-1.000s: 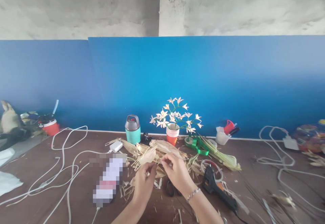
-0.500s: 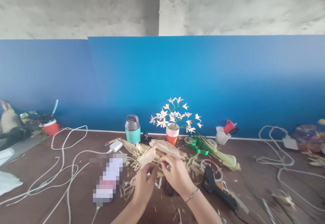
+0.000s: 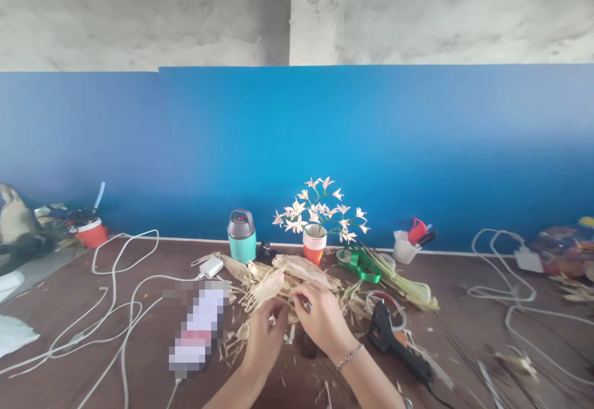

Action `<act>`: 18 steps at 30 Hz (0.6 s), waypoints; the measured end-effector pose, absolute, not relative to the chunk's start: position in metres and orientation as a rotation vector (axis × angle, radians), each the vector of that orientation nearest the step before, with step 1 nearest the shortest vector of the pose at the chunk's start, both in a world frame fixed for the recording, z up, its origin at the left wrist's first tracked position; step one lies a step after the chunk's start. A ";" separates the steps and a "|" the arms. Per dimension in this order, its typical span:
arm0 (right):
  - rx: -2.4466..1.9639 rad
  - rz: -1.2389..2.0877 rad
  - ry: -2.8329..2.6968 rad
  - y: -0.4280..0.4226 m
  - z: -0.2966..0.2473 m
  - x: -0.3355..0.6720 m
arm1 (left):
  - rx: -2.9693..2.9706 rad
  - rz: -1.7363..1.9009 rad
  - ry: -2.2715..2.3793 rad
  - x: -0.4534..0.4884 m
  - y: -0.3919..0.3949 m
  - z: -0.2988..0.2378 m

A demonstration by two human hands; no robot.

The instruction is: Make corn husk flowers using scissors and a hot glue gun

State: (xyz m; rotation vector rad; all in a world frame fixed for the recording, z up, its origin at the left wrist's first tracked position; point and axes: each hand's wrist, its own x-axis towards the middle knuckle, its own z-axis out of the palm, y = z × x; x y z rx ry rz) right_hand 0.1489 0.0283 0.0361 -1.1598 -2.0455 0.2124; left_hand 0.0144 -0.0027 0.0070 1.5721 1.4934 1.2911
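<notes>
My left hand (image 3: 266, 328) and my right hand (image 3: 320, 313) hover close together over a pile of dried corn husks (image 3: 269, 282). The fingers of each are curled into a pinch. Whatever they hold is too small or too hidden to make out. Behind the pile stands a stack of red and white paper cups (image 3: 314, 247) with pale husk-like flowers (image 3: 320, 211) on green stems. To the right of my right hand a black glue gun (image 3: 394, 344) lies on its side. Dark scissor-like handles (image 3: 310, 346) show partly beneath my right wrist.
A teal flask (image 3: 242, 239), green ribbon (image 3: 359, 262) and a bundle of pale stalks (image 3: 403, 285) lie around the pile. A blurred-out phone-like object (image 3: 199, 328) and white cables (image 3: 125, 310) spread at left. A white cup of tools (image 3: 406, 248) stands near the blue partition (image 3: 371, 137).
Hardly anything differs. The whole view has shifted very slightly, and both hands keep the same pinched pose over the husks.
</notes>
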 end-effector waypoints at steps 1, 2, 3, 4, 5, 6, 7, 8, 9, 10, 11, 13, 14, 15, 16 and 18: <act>-1.166 0.210 -2.047 0.028 0.036 0.149 | 1.577 1.293 1.492 0.015 -0.003 0.007; -1.170 0.208 -2.049 0.028 0.037 0.149 | 1.583 1.296 1.492 0.015 -0.003 0.007; -1.173 0.206 -2.051 0.028 0.037 0.149 | 1.591 1.299 1.491 0.015 -0.003 0.008; -1.175 0.203 -2.052 0.028 0.037 0.149 | 1.600 1.302 1.492 0.015 -0.003 0.008; -1.179 0.198 -2.053 0.028 0.037 0.148 | 1.611 1.305 1.494 0.016 -0.003 0.008; -1.184 0.193 -2.054 0.028 0.038 0.148 | 1.619 1.309 1.498 0.016 -0.003 0.009; -1.190 0.188 -2.056 0.028 0.038 0.148 | 1.626 1.312 1.502 0.016 -0.003 0.009; -1.195 0.185 -2.059 0.028 0.038 0.148 | 1.631 1.315 1.504 0.016 -0.004 0.009; -1.198 0.181 -2.060 0.027 0.039 0.148 | 1.636 1.315 1.505 0.016 -0.004 0.010; -1.199 0.176 -2.061 0.027 0.039 0.148 | 1.641 1.314 1.503 0.016 -0.004 0.010; -1.199 0.168 -2.060 0.026 0.040 0.148 | 1.646 1.311 1.499 0.016 -0.004 0.010; -1.203 0.147 -2.061 0.025 0.040 0.148 | 1.652 1.297 1.484 0.016 -0.004 0.011; -1.207 0.136 -2.062 0.025 0.040 0.148 | 1.651 1.289 1.477 0.016 -0.004 0.012; -1.211 0.128 -2.063 0.025 0.040 0.148 | 1.648 1.282 1.470 0.016 -0.004 0.012; -1.212 0.124 -2.064 0.025 0.040 0.148 | 1.641 1.278 1.465 0.016 -0.005 0.012; -1.210 0.126 -2.065 0.025 0.040 0.148 | 1.619 1.279 1.449 0.016 -0.005 0.011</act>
